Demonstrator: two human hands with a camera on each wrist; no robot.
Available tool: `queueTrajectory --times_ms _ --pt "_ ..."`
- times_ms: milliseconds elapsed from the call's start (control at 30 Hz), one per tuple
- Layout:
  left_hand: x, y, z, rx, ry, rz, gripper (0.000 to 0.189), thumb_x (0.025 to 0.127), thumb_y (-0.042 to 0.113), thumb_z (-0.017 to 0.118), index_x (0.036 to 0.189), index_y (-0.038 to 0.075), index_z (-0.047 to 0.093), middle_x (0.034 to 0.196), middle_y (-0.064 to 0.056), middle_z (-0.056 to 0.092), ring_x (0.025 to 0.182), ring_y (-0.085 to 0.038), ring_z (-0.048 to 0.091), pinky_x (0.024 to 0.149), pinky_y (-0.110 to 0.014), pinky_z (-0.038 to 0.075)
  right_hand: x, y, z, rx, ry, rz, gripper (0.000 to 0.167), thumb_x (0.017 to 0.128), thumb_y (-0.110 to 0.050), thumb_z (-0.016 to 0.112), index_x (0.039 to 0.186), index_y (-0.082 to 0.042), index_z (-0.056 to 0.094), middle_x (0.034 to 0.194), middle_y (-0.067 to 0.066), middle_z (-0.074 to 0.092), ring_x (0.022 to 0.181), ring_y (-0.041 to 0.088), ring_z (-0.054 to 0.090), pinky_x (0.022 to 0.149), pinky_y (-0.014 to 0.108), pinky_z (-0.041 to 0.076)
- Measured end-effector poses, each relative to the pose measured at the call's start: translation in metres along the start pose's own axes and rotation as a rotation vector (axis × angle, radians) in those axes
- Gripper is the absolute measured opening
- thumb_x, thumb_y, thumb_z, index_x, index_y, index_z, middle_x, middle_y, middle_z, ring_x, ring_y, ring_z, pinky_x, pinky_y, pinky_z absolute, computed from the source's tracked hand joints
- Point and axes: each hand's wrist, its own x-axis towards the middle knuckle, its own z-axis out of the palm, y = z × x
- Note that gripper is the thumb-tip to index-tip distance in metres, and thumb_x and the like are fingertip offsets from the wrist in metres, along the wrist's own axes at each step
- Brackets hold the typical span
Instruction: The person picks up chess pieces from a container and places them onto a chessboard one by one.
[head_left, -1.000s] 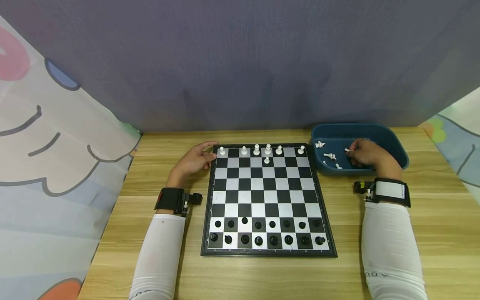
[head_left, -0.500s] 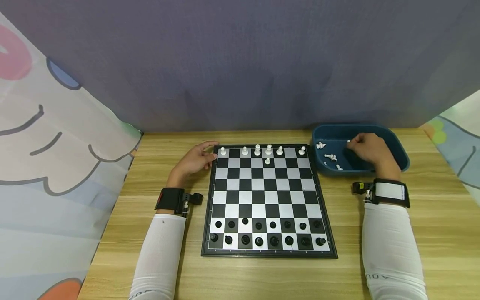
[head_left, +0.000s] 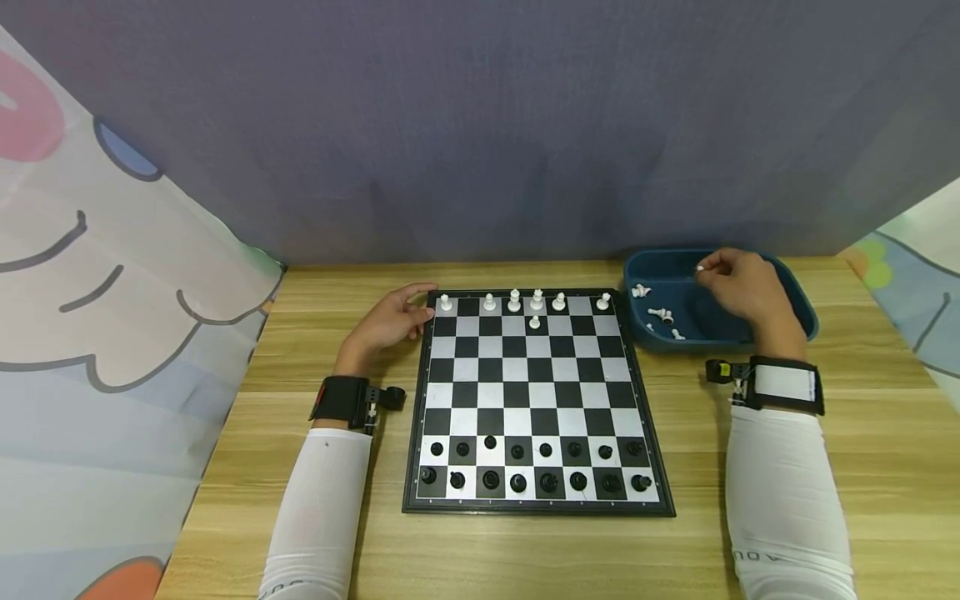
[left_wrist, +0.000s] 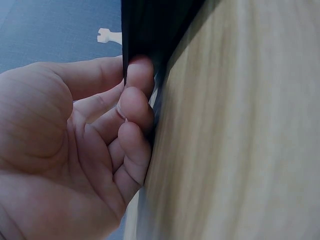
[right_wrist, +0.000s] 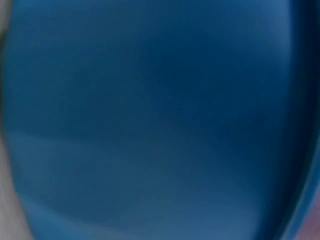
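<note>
My left hand (head_left: pixel 386 319) holds the left rim of the chessboard (head_left: pixel 489 369) near its far corner. In the left wrist view its thumb crosses the board's edge and the curled fingertips (left_wrist: pixel 134 142) press at the side. A white rook (left_wrist: pixel 109 36) shows beyond the rim. My right hand (head_left: pixel 742 287) is over the blue bin (head_left: pixel 697 343), pinching a small white chess piece (head_left: pixel 700 267) between thumb and fingertips; its kind is mostly hidden. The right wrist view holds only the bin's blurred inside (right_wrist: pixel 150 100), with no fingers visible.
Several white pieces stand along the board's far row, with a white pawn (head_left: pixel 535 322) one row nearer. Black pieces (head_left: pixel 548 482) fill the two near rows. More white pieces (head_left: pixel 662 315) lie in the bin's left part. A grey partition (head_left: pixel 480 150) rises behind the wooden table (head_left: pixel 525 558).
My right hand has risen and moved toward the bin's far side with the white chess piece. The left hand stays on the board's rim; the pieces on the board stand as before.
</note>
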Motion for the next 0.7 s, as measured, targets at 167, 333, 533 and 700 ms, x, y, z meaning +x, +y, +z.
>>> queueTrajectory --times_ms 167,333,533,700 --pt "0.0 0.0 0.0 0.008 -0.001 0.006 0.052 0.105 0.019 0.06 0.154 0.024 0.045 0.078 -0.002 0.059 0.068 -0.017 0.057 0.062 -0.025 0.048 -0.001 -0.007 0.001 -0.013 0.005 -0.031 0.037 0.103 -0.036 0.056 0.119 -0.004 0.065 0.113 0.025 0.067 0.091 0.037 0.065 0.069 0.046 0.049" --pt "-0.002 0.001 0.0 0.012 -0.003 -0.001 0.052 0.105 0.02 0.059 0.155 0.025 0.045 0.08 -0.004 0.06 0.07 -0.018 0.057 0.065 -0.026 0.049 -0.002 -0.014 -0.001 -0.017 -0.002 -0.057 0.041 0.101 -0.045 0.06 0.111 -0.006 0.068 0.105 0.02 0.071 0.081 0.03 0.067 0.062 0.034 0.046" --pt "-0.002 0.002 0.0 0.021 -0.001 -0.007 0.053 0.104 0.02 0.061 0.155 0.024 0.045 0.077 -0.005 0.059 0.071 -0.02 0.058 0.068 -0.029 0.049 -0.007 -0.028 -0.004 -0.014 0.033 -0.13 0.04 0.101 -0.046 0.061 0.108 -0.008 0.07 0.098 0.012 0.07 0.082 0.022 0.058 0.067 0.035 0.042" --pt "-0.001 0.0 0.0 0.024 0.003 -0.015 0.054 0.104 0.019 0.061 0.155 0.025 0.045 0.077 -0.005 0.059 0.072 -0.021 0.057 0.068 -0.029 0.049 -0.011 -0.043 -0.003 0.045 0.032 -0.217 0.029 0.102 -0.035 0.062 0.11 -0.009 0.074 0.098 0.015 0.074 0.069 0.011 0.063 0.062 0.027 0.047"
